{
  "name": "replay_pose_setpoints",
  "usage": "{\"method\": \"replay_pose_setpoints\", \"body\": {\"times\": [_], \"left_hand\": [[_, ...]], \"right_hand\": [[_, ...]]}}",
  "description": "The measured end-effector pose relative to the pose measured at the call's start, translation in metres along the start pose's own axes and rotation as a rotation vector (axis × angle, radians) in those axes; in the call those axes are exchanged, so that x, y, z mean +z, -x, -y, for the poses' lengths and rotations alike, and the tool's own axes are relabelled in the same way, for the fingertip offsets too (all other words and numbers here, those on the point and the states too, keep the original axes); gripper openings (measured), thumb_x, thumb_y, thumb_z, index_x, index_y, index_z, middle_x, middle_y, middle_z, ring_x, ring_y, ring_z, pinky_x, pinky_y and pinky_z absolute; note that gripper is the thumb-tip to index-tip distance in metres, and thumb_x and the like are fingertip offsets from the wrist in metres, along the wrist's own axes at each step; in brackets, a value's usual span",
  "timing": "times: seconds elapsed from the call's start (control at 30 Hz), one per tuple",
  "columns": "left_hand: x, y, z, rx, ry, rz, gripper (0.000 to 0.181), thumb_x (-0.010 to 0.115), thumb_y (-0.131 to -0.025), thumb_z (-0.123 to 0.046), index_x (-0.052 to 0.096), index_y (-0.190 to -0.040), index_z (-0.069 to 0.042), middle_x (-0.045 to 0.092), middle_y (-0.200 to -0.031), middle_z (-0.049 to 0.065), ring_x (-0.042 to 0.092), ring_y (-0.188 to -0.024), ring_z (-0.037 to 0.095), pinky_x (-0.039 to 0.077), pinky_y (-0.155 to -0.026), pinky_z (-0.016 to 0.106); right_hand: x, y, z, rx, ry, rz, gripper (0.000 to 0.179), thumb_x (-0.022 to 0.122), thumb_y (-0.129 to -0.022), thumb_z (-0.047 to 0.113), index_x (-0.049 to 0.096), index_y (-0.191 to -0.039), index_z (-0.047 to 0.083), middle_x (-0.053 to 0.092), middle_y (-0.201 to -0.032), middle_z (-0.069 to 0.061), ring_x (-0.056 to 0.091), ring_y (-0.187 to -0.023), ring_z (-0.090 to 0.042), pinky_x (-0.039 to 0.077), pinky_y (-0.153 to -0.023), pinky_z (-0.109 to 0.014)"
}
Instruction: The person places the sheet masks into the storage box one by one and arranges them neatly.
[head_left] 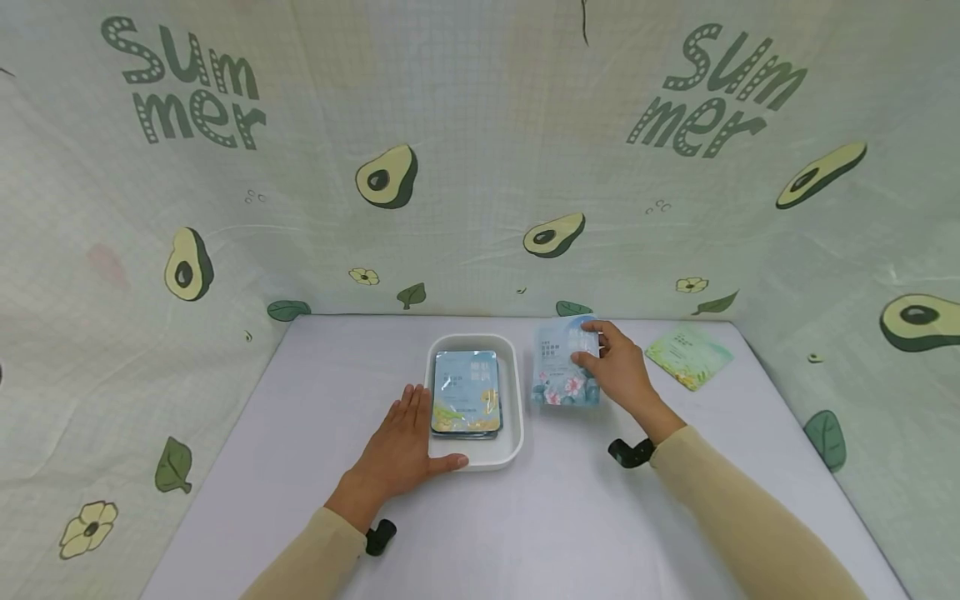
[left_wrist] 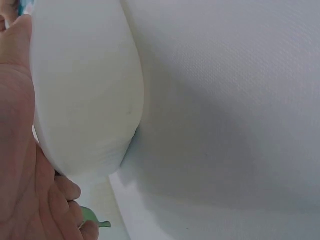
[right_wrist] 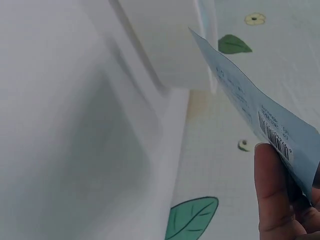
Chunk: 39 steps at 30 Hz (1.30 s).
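Observation:
My right hand [head_left: 613, 367] pinches a light-blue face mask packet [head_left: 558, 367] with pink flowers by its right side, thumb in front. Barcode print shows on the packet [right_wrist: 245, 100] in the right wrist view, with fingers [right_wrist: 271, 190] against it. Left of it stands a white rectangular tray [head_left: 512, 417] with rounded corners. Stacked inside are blue packets, the top packet [head_left: 467, 387] bearing yellow and green print. My left hand [head_left: 401, 446] rests against the tray's left side with straight fingers, its thumb spread over the near rim. The tray's outer wall [left_wrist: 87, 90] fills much of the left wrist view.
A green packet [head_left: 690, 356] lies flat at the table's back right, beyond the right hand. The white table [head_left: 540, 533] meets a printed cloth backdrop [head_left: 465, 250] at its back edge. Cloth also rises along both sides.

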<state>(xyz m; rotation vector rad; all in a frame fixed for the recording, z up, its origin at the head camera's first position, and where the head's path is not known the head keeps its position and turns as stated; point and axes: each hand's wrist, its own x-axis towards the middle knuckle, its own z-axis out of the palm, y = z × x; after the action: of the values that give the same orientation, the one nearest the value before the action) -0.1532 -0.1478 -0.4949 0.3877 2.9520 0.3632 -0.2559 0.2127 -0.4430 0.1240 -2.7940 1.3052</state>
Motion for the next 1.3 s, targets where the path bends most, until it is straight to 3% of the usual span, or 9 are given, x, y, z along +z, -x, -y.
{"method": "replay_pose_setpoints", "body": {"times": [0.27,0.6,0.73,0.97,1.3], "left_hand": [[0.001,0.000,0.000,0.001,-0.021,-0.017,0.131,0.055,-0.085,-0.089,0.013,-0.167,0.005,0.014,-0.175,0.023,0.007,-0.164,0.038,0.018,-0.133,0.053],[0.001,0.000,-0.001,0.008,-0.027,-0.014,0.130,0.057,-0.087,-0.087,0.014,-0.166,0.006,0.014,-0.175,0.025,0.007,-0.164,0.039,0.018,-0.132,0.053],[0.000,0.000,-0.001,0.015,-0.035,-0.015,0.129,0.057,-0.087,-0.086,0.013,-0.166,0.007,0.013,-0.175,0.025,0.007,-0.164,0.040,0.019,-0.132,0.054],[-0.001,0.001,-0.001,0.020,-0.048,-0.013,0.129,0.056,-0.088,-0.086,0.014,-0.165,0.008,0.013,-0.175,0.025,0.008,-0.164,0.040,0.019,-0.132,0.055],[-0.002,0.001,-0.002,0.024,-0.048,-0.020,0.129,0.056,-0.088,-0.086,0.014,-0.165,0.009,0.014,-0.174,0.026,0.008,-0.164,0.041,0.018,-0.132,0.055]], "right_hand": [[0.007,-0.003,0.023,-0.022,-0.099,-0.007,0.054,0.075,-0.099,0.011,0.053,-0.148,0.007,0.071,-0.128,-0.024,0.071,-0.096,-0.030,0.055,-0.069,-0.020],[0.048,-0.002,0.046,-0.024,-0.242,0.051,0.052,0.077,-0.097,0.009,0.057,-0.145,0.010,0.075,-0.119,-0.019,0.070,-0.091,-0.023,0.057,-0.070,-0.020],[0.072,0.000,0.053,0.002,-0.232,0.075,0.050,0.078,-0.097,0.012,0.059,-0.143,0.012,0.074,-0.116,-0.017,0.065,-0.089,-0.022,0.055,-0.072,-0.025],[0.107,0.004,0.067,0.028,-0.178,0.105,0.047,0.078,-0.097,0.016,0.062,-0.141,0.013,0.068,-0.121,-0.016,0.063,-0.100,-0.026,0.056,-0.083,-0.037],[0.128,0.001,0.072,-0.022,-0.101,0.183,0.045,0.074,-0.099,0.014,0.061,-0.142,0.010,0.069,-0.132,-0.021,0.071,-0.110,-0.029,0.062,-0.089,-0.044]]}}
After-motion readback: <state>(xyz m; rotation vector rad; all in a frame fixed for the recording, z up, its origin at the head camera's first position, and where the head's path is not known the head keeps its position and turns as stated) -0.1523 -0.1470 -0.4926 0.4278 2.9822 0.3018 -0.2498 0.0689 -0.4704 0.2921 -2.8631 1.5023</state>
